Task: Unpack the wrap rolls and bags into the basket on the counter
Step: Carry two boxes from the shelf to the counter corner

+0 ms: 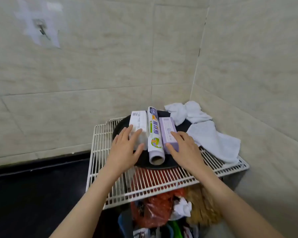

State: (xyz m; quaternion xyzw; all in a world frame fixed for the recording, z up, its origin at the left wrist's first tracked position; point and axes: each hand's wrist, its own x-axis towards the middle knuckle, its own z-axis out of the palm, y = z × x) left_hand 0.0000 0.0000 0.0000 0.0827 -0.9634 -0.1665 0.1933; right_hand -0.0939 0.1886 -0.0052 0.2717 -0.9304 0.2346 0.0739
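Beige wall tiles closed off a corner, and a dark counter ran along its foot, well to the left of both hands. A white wire rack stood over the counter's corner, and on it sat a round black tray carrying three packages side by side.

The left hand lay flat with its fingers spread on the white box, palm down and not closed around it. Between the two hands lay the wrap roll, its open cardboard end facing the person, touching the boxes on either side. The right hand rested open on the purple box, fingers on its top and thumb along its near end, not clamped.

Just beyond the right hand, white cloths were draped over the tray's far edge and the rack. Below both forearms, under the rack, red plastic bags and other clutter were bunched together. No basket could be made out.
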